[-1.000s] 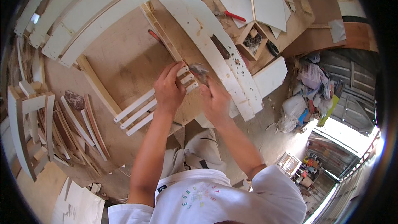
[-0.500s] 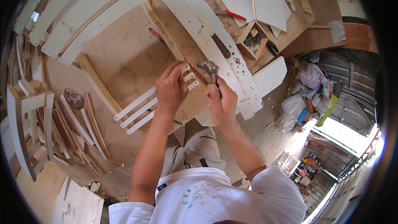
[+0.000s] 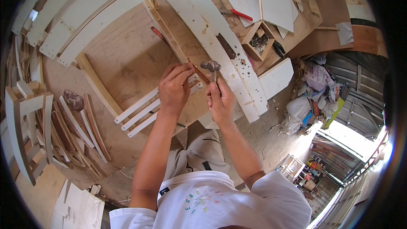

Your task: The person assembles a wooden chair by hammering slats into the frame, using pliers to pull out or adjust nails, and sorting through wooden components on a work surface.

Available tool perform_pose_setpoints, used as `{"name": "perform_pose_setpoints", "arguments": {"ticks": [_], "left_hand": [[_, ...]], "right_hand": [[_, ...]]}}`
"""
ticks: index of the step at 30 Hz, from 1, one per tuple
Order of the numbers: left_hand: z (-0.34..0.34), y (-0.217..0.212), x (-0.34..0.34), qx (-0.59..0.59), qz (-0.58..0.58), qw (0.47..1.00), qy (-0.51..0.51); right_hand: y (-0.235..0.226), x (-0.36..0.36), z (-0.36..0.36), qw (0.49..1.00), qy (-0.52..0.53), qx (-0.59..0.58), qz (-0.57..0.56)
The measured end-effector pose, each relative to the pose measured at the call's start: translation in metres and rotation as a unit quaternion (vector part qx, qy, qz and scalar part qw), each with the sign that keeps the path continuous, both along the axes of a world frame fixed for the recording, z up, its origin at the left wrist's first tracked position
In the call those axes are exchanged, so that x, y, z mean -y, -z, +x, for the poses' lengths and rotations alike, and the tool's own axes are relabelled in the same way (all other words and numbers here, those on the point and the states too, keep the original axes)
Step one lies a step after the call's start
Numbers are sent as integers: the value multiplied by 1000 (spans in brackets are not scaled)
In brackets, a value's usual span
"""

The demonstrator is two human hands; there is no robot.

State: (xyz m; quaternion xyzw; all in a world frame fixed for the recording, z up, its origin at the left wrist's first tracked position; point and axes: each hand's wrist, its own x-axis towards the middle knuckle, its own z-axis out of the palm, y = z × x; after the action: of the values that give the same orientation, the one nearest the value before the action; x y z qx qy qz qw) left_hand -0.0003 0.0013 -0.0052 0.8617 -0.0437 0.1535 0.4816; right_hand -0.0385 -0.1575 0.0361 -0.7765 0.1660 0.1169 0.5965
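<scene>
Hammer (image 3: 210,65) in right hand (image 3: 221,101), fingers wrapped round the handle, head pointing away from the person and just right of the left fingertips, not touching them.

Left hand (image 3: 174,88) is at the corner where white slats (image 3: 137,107) meet the bare wood rail (image 3: 170,40) of the frame. Fingers bunched, gap narrow; can't tell what's pinched, if anything. Hand covers part of the slats.

Reddish-brown strip (image 3: 200,75) lies between left fingertips and hammer handle. Red-handled tool (image 3: 157,34) lies along the rail's inner side.

Right of the frame: long white board (image 3: 188,19), then open wooden box (image 3: 252,50) with small metal pieces, likely nails. Red-handled pliers (image 3: 241,15) just beyond the box, black-handled tool (image 3: 279,49) just beside it.
</scene>
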Motion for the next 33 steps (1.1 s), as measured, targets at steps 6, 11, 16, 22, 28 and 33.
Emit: {"name": "perform_pose_setpoints", "arguments": {"ticks": [6,11,16,22,28,33], "left_hand": [[1,1,4,-2,-19,1000,-15],[0,-2,1,4,-19,1000,-17],[1,-7,1,-4,-30,998,-48],[0,-4,1,-16,-30,999,-41],[0,-5,-1,-35,-36,998,-37],[0,-7,0,-23,-28,999,-40]], "right_hand": [[-3,-2,-2,1000,5,-1,16],[-3,3,-5,1000,1,-9,25],[-4,-9,11,996,-11,32,-77],[10,-8,18,988,-13,106,-109],[21,-26,36,981,-11,133,-141],[0,-24,50,986,-51,65,-145]]}}
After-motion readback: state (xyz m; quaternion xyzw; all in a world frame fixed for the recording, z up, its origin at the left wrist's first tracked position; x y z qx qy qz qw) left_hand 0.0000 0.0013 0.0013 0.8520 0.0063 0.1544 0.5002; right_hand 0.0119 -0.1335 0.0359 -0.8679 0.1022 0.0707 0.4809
